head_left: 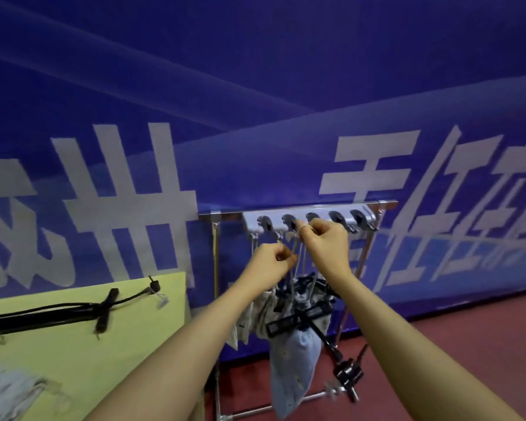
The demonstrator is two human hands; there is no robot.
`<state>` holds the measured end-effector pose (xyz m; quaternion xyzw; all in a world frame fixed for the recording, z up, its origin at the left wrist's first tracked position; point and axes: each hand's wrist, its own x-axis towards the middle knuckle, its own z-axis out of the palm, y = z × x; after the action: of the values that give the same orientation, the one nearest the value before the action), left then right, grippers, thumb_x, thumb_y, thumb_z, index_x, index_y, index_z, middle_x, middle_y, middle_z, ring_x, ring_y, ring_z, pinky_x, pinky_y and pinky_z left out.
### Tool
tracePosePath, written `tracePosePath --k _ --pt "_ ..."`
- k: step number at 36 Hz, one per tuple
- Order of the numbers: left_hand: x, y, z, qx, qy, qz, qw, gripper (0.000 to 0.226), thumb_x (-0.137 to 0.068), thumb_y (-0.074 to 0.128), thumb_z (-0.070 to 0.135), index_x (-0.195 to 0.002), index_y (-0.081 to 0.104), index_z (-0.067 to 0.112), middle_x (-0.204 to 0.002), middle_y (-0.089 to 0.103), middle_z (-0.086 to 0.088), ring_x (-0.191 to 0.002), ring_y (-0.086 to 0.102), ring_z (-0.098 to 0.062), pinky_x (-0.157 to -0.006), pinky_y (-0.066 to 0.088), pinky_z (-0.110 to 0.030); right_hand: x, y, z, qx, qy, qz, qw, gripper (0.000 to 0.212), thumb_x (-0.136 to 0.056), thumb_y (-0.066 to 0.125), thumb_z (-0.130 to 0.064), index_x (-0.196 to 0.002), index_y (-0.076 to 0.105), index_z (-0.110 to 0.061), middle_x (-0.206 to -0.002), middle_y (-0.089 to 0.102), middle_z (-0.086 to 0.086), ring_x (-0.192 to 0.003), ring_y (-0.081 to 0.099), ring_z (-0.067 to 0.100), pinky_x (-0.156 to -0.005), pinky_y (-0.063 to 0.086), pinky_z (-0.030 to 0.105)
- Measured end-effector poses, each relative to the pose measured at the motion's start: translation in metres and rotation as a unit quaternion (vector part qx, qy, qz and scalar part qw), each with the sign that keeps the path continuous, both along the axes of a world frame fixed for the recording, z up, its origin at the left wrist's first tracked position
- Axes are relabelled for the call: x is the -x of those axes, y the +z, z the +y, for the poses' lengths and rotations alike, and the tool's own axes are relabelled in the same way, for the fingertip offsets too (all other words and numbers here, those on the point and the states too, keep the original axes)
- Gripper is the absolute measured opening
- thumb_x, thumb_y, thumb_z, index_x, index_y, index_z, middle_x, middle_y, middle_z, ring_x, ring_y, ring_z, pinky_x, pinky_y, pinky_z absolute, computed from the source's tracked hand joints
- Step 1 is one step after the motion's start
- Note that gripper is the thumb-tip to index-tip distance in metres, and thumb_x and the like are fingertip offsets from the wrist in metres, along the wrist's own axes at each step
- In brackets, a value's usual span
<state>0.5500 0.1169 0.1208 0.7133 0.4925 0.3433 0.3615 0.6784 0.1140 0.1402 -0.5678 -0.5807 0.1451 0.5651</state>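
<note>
A grey hook rail (310,218) with several dark clamps is mounted on a metal rack (215,253) in front of me. My right hand (325,244) pinches a pale drawstring loop up at one of the middle hooks. My left hand (269,262) pinches the same cord (293,268) a little lower and to the left. A light blue drawstring pouch (295,369) hangs below on the cords, beside a pale patterned pouch (257,314) and a black folded stand (304,314).
A yellow-green table (82,344) stands at the left with a black folded tripod (58,311) and a patterned cloth (9,390) on it. A blue banner wall (255,117) rises behind the rack. The floor (468,323) is dark red.
</note>
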Motion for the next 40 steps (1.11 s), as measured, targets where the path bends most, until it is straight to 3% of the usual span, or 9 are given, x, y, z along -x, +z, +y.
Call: tracePosePath --k 2,6,12,20,26,30,32,36,40 --pt "-0.015 -0.013 0.008 0.01 -0.01 0.017 1.0 0.016 -0.09 0.06 0.019 -0.076 0.062 0.011 -0.057 0.052 0.005 -0.052 0.045 -0.005 -0.049 0.034 -0.02 -0.016 -0.018 0.002 0.035 -0.006 -0.008 0.999 0.053 -0.087 0.063 -0.029 -0.045 0.032 -0.021 -0.042 0.031 -0.002 -0.047 0.034 0.02 -0.052 0.039 0.049" --pt "-0.043 -0.039 0.021 0.039 -0.035 0.044 0.998 0.017 -0.09 0.059 0.017 -0.081 0.066 0.005 -0.061 0.056 0.003 -0.057 0.049 -0.007 -0.054 0.037 -0.022 -0.047 -0.052 0.009 0.097 -0.039 -0.034 0.994 0.051 -0.087 0.063 -0.03 -0.048 0.035 -0.014 -0.042 0.029 -0.003 -0.047 0.031 0.017 -0.053 0.029 0.033" --pt "-0.081 -0.069 0.05 0.073 -0.053 0.059 0.994 0.024 -0.09 0.061 0.019 -0.081 0.066 -0.003 -0.077 0.065 -0.021 -0.068 0.053 -0.019 -0.064 0.039 -0.028 -0.094 -0.078 0.024 0.166 -0.111 -0.086 0.976 0.049 -0.087 0.062 -0.03 -0.049 0.034 -0.015 -0.045 0.033 0.001 -0.05 0.033 0.019 -0.052 0.025 0.031" --pt "-0.14 -0.085 0.085 0.105 -0.066 0.065 0.99 0.015 -0.091 0.058 0.016 -0.08 0.063 0.008 -0.076 0.064 -0.009 -0.072 0.058 -0.02 -0.068 0.045 -0.029 -0.149 -0.088 0.051 0.225 -0.128 -0.11 0.96 0.05 -0.089 0.059 -0.027 -0.05 0.031 -0.017 -0.046 0.032 0.0 -0.054 0.031 0.021 -0.051 0.026 0.03" --pt "-0.189 -0.089 0.116 0.133 -0.045 0.009 0.99 0.012 -0.092 0.056 0.014 -0.084 0.064 0.011 -0.086 0.068 -0.01 -0.075 0.061 -0.018 -0.073 0.048 -0.03 -0.196 -0.096 0.088 0.236 -0.1 -0.125 0.958 0.051 -0.089 0.059 -0.026 -0.049 0.028 -0.018 -0.046 0.029 0.0 -0.05 0.026 0.018 -0.048 0.019 0.03" --pt "-0.218 -0.094 0.138 0.133 0.003 -0.016 0.991 0.012 -0.093 0.052 0.008 -0.085 0.06 0.011 -0.083 0.068 -0.008 -0.064 0.057 -0.01 -0.06 0.044 -0.022 -0.23 -0.103 0.11 0.256 -0.058 -0.149 0.954 0.048 -0.087 0.058 -0.022 -0.049 0.029 -0.02 -0.048 0.033 0.0 -0.054 0.029 0.019 -0.051 0.021 0.032" --pt "-0.23 -0.093 0.148 0.126 0.029 -0.019 0.991 0.014 -0.093 0.052 0.007 -0.083 0.059 0.013 -0.081 0.066 -0.009 -0.063 0.057 -0.013 -0.058 0.044 -0.02 -0.243 -0.105 0.119 0.26 -0.024 -0.143 0.955 0.044 -0.086 0.056 -0.019 -0.051 0.03 -0.02 -0.049 0.033 0.0 -0.055 0.029 0.019 -0.052 0.021 0.033" --pt "-0.253 -0.093 0.165 0.114 0.112 -0.04 0.986 0.024 -0.093 0.052 0.009 -0.073 0.056 0.021 -0.076 0.065 -0.008 -0.065 0.06 -0.022 -0.066 0.052 -0.034 -0.262 -0.104 0.145 0.24 0.065 -0.061 0.967 0.033 -0.088 0.052 -0.013 -0.059 0.036 -0.016 -0.055 0.033 -0.001 -0.057 0.028 0.018 -0.059 0.024 0.033" --pt "-0.268 -0.1 0.178 0.119 0.18 -0.059 0.975 0.016 -0.094 0.051 0.013 -0.081 0.062 0.014 -0.074 0.067 -0.001 -0.055 0.061 -0.017 -0.068 0.056 -0.04 -0.265 -0.105 0.172 0.227 0.098 -0.027 0.969 0.025 -0.096 0.048 -0.017 -0.071 0.048 -0.014 -0.063 0.044 -0.001 -0.058 0.038 0.014 -0.058 0.032 0.031"
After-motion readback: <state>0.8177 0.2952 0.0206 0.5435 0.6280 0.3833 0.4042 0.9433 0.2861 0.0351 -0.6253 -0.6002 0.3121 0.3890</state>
